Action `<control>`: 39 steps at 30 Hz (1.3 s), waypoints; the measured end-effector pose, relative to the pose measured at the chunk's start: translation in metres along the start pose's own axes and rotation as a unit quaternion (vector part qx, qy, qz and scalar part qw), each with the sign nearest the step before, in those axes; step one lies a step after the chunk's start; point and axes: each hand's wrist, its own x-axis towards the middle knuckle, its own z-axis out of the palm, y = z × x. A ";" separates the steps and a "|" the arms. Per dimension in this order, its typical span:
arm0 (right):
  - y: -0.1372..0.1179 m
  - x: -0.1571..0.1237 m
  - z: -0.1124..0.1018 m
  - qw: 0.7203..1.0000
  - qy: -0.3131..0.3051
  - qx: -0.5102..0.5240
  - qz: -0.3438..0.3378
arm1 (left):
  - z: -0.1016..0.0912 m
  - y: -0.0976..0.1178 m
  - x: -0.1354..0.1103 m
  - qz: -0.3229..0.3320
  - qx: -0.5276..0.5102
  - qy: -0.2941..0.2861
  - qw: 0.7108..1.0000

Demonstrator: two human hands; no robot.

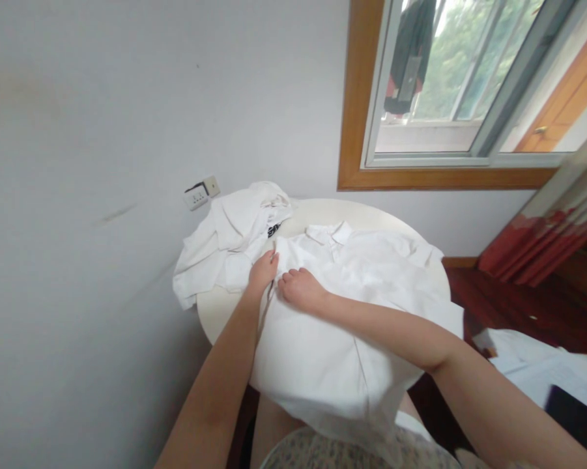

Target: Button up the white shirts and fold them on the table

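Note:
A white collared shirt (361,286) lies spread face up on a round cream table (215,312), its hem hanging over the near edge. My left hand (262,271) grips the shirt's left sleeve edge with curled fingers. Close beside it, my right hand (300,288) presses on the same side of the shirt, fingers curled onto the cloth.
A crumpled pile of white garments (229,238) with a black print lies at the table's left, against the wall. A wall socket (200,193) sits above it. A wood-framed window (449,98) is at the right, red curtains (542,241) and white cloth (542,371) below.

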 end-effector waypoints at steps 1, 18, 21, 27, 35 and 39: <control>-0.004 0.000 0.000 1.000 0.005 0.008 0.007 | 0.000 -0.001 0.000 0.000 -0.007 0.000 1.000; 0.138 -0.145 -0.005 0.947 -0.082 0.051 0.306 | -0.010 0.006 -0.002 -0.016 0.019 -0.026 0.999; 0.143 -0.167 -0.001 0.940 -0.080 0.018 0.330 | -0.022 0.018 -0.011 -0.052 0.070 -0.061 0.994; 0.149 -0.194 0.001 0.922 -0.102 0.000 0.373 | -0.040 0.037 -0.063 -0.058 0.170 -0.083 0.980; 0.139 -0.199 0.007 0.922 -0.105 -0.004 0.372 | -0.039 0.036 -0.095 -0.015 0.243 -0.064 0.968; 0.137 -0.203 0.010 0.921 -0.090 -0.030 0.379 | -0.046 0.033 -0.093 0.009 0.237 -0.051 0.970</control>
